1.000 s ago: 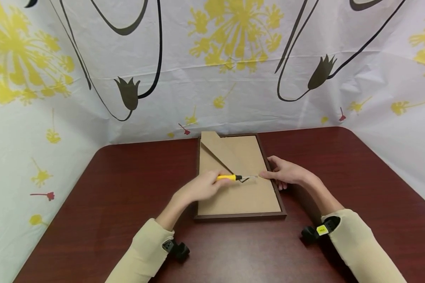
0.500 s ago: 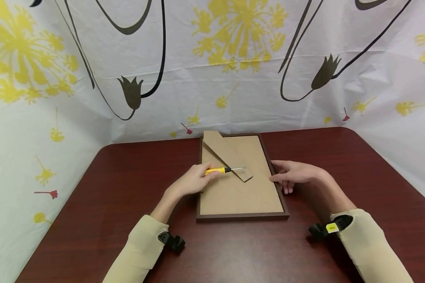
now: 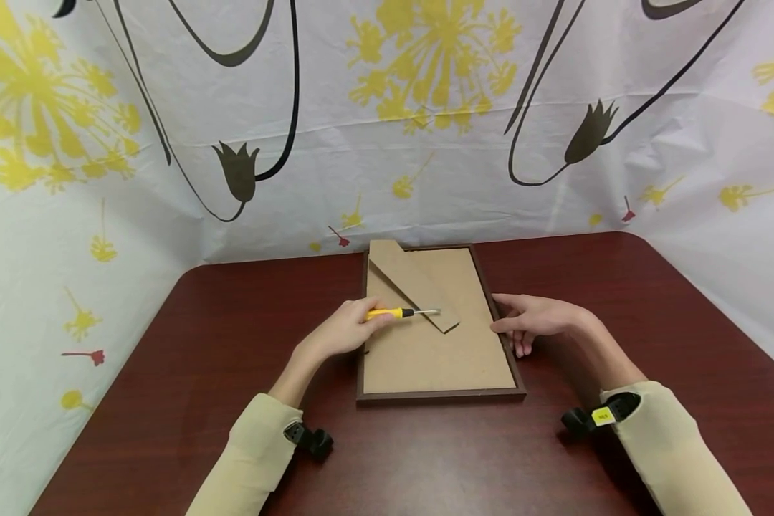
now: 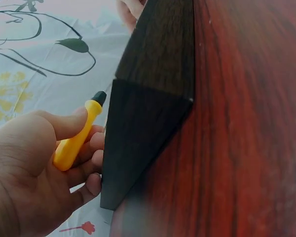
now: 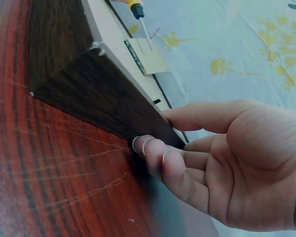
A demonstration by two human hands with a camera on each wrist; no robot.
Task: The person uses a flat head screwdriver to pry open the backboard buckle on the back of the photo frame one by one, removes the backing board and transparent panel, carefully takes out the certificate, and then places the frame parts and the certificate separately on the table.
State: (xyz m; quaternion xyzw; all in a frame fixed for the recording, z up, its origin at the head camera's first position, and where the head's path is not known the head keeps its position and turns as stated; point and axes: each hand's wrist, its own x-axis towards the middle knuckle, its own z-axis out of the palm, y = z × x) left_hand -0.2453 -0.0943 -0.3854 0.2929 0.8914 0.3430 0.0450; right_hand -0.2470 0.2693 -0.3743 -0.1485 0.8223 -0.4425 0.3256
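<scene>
A picture frame point(image 3: 438, 395) lies face down on the table, its brown backing board point(image 3: 438, 365) up. A cardboard easel leg point(image 3: 413, 283) slants across the board. My left hand point(image 3: 342, 332) holds a yellow-handled screwdriver point(image 3: 387, 313) at the frame's left side, and the metal shaft points right, overlapping the leg's lower part in the head view. My right hand point(image 3: 542, 317) grips the frame's right side, thumb by the upper edge and curled fingers against the outer wall in the right wrist view. A small dark tab point(image 5: 157, 101) shows near that thumb.
The dark red wooden table point(image 3: 245, 315) has rounded far corners. A white patterned cloth point(image 3: 335, 172) hangs behind it and at both sides. Each wrist wears a strapped black camera, such as the left one point(image 3: 316, 442).
My left hand has drawn back left with the screwdriver, whose tip left the right thumb's side and now lies over the leg. My right hand has shifted slightly right, its thumb nearer the rim.
</scene>
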